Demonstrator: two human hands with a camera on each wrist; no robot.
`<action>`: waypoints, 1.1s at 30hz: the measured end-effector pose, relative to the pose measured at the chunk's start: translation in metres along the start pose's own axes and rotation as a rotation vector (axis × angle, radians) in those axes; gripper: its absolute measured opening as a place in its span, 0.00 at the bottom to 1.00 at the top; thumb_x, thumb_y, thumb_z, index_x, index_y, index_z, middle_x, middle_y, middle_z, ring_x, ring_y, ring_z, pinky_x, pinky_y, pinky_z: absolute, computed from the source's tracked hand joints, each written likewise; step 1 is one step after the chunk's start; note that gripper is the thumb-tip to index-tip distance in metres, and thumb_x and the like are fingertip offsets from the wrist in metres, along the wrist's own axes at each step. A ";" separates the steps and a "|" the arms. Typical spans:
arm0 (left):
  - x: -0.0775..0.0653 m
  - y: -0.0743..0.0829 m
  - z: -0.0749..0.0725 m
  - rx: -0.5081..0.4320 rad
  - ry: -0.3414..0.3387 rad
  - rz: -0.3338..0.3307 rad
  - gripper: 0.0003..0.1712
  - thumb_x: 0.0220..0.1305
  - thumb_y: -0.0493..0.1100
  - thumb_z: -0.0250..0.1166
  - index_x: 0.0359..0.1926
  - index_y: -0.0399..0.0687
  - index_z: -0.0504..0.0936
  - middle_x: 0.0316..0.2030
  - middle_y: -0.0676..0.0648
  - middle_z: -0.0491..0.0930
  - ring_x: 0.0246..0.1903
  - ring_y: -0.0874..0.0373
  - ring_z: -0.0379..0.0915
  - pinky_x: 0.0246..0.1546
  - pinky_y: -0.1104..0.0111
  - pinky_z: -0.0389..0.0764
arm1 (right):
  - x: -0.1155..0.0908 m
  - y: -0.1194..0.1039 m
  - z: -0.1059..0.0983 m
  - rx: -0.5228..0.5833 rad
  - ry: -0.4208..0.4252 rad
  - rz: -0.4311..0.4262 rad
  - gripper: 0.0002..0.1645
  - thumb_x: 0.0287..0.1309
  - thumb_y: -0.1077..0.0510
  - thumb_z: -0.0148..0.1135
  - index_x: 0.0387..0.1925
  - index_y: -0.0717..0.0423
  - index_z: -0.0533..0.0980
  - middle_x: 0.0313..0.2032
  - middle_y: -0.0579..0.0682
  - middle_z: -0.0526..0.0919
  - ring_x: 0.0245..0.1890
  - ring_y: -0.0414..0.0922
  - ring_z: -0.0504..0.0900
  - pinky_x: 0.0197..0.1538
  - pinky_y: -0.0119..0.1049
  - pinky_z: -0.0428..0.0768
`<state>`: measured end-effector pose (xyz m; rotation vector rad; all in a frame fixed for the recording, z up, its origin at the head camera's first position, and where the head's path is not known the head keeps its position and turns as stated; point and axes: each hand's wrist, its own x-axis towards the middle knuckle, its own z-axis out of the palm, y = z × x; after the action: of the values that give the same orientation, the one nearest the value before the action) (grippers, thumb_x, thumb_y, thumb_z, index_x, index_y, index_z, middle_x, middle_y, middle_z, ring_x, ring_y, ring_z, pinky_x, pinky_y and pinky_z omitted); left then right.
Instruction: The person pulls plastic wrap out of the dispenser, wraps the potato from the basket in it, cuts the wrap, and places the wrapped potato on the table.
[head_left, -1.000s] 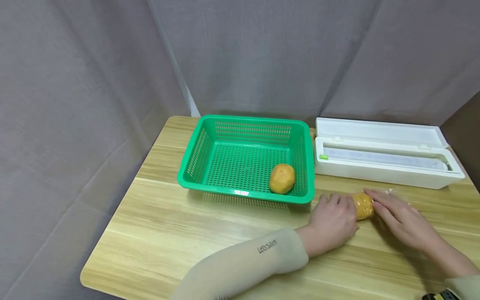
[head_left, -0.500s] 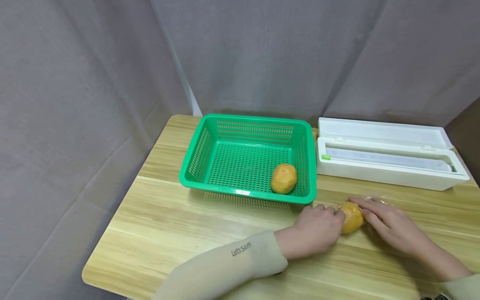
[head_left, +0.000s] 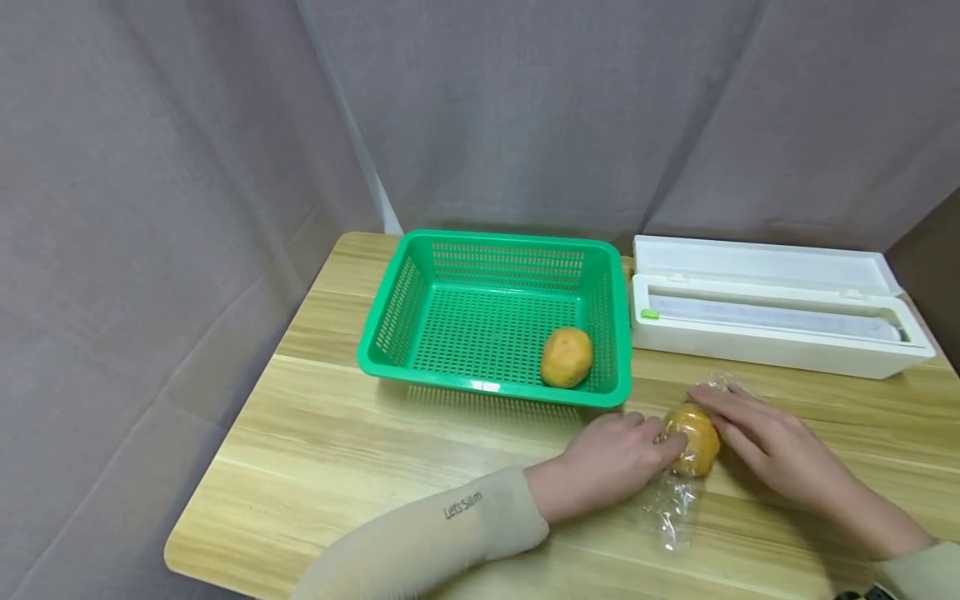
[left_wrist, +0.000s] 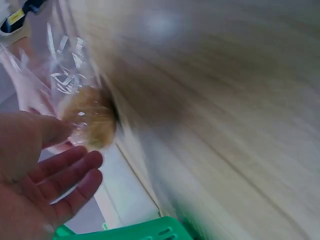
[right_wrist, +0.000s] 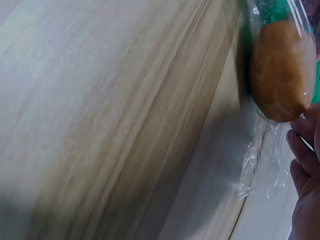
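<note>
A yellow-brown potato point(head_left: 693, 442) in clear plastic wrap lies on the table between the two hands. My left hand point(head_left: 618, 458) touches its left side; in the left wrist view the thumb reaches the wrapped potato point(left_wrist: 92, 117) while the other fingers are loosely bent and apart. Flat and fairly straight, the fingers of my right hand point(head_left: 776, 442) rest against its far right side. Loose plastic wrap point(head_left: 675, 508) trails from the potato towards the near edge, and more crumples beneath the right fingers. In the right wrist view the wrap point(right_wrist: 250, 165) spreads past the potato's end.
Left of the hands stands a green basket point(head_left: 491, 387) with another potato point(head_left: 567, 357) in its right corner. A white box point(head_left: 765, 348) with its lid raised holds a roll of film point(head_left: 772, 317) behind the right hand. Grey curtains point(head_left: 510, 117) hang behind the wooden table point(head_left: 300, 467).
Both hands and the wrapped potato have shifted left and nearer. The left hand has moved from covering part of the potato to its side, and loose wrap now shows on the near side.
</note>
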<state>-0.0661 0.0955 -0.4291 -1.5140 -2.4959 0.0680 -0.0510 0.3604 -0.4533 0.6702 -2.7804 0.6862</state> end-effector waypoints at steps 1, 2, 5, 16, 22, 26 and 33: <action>0.000 0.000 0.001 0.019 0.007 0.014 0.17 0.84 0.48 0.55 0.66 0.61 0.81 0.54 0.56 0.85 0.45 0.65 0.83 0.41 0.76 0.82 | 0.001 -0.002 0.000 -0.003 0.019 -0.004 0.32 0.69 0.66 0.68 0.70 0.43 0.79 0.69 0.49 0.80 0.75 0.54 0.69 0.78 0.25 0.50; -0.001 0.000 0.002 0.039 0.016 0.025 0.17 0.85 0.49 0.54 0.67 0.61 0.80 0.55 0.56 0.84 0.46 0.65 0.83 0.42 0.77 0.82 | 0.002 -0.003 -0.001 -0.002 0.036 -0.011 0.32 0.67 0.67 0.70 0.70 0.44 0.79 0.68 0.51 0.81 0.75 0.47 0.68 0.77 0.24 0.50; -0.001 0.001 0.005 0.075 0.024 0.043 0.20 0.85 0.51 0.52 0.70 0.62 0.77 0.58 0.56 0.82 0.47 0.64 0.82 0.43 0.77 0.82 | 0.003 -0.004 -0.003 0.006 0.091 0.012 0.32 0.65 0.67 0.71 0.68 0.44 0.81 0.64 0.55 0.84 0.72 0.28 0.63 0.76 0.23 0.53; -0.002 0.003 0.006 0.086 -0.042 0.072 0.25 0.87 0.48 0.49 0.78 0.61 0.69 0.62 0.55 0.76 0.49 0.65 0.78 0.40 0.80 0.80 | -0.006 0.026 -0.017 0.255 0.050 0.297 0.08 0.77 0.64 0.60 0.50 0.63 0.82 0.35 0.34 0.86 0.31 0.30 0.81 0.33 0.22 0.77; -0.001 0.003 0.008 0.077 -0.052 0.066 0.25 0.86 0.50 0.49 0.79 0.62 0.68 0.66 0.54 0.73 0.52 0.64 0.78 0.43 0.79 0.80 | 0.000 0.038 -0.015 0.533 -0.200 0.408 0.27 0.87 0.56 0.43 0.64 0.79 0.71 0.43 0.40 0.91 0.37 0.40 0.90 0.35 0.39 0.88; 0.000 0.003 0.008 0.083 -0.046 0.076 0.25 0.87 0.51 0.48 0.79 0.63 0.68 0.66 0.54 0.73 0.52 0.64 0.78 0.42 0.79 0.79 | 0.003 0.048 -0.012 0.700 -0.199 0.367 0.23 0.88 0.60 0.39 0.67 0.75 0.68 0.51 0.32 0.88 0.44 0.39 0.90 0.41 0.38 0.89; 0.002 0.004 0.007 0.100 -0.055 0.087 0.25 0.87 0.50 0.47 0.78 0.64 0.69 0.65 0.55 0.74 0.50 0.65 0.78 0.39 0.79 0.78 | 0.010 0.055 -0.007 1.131 -0.177 0.341 0.22 0.88 0.60 0.32 0.65 0.46 0.72 0.55 0.42 0.88 0.55 0.36 0.87 0.56 0.29 0.83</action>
<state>-0.0654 0.1000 -0.4361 -1.5998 -2.4274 0.2476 -0.0850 0.4033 -0.4657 0.3802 -2.4402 2.4097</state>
